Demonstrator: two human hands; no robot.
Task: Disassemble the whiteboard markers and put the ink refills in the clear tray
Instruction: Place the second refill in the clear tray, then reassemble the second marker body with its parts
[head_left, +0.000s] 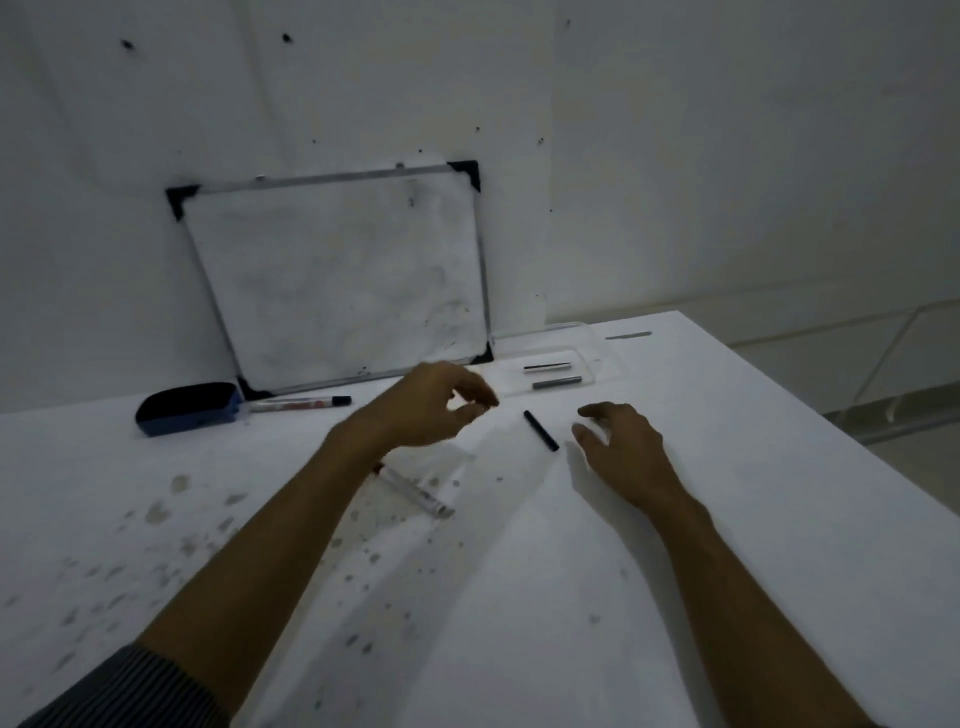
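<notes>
Bare hands flanking black refill; marker print unreadable

Dim, flat, bluish-grey light, underexposed overall; no clear source, brightest on the white tabletop at right; soft faint shadows under both bare forearms; no glare; whole frame soft and slightly smeared, fine detail lost; wide-angle bowing bends the table edge and the metal-framed whiteboard; corners darken.
</notes>
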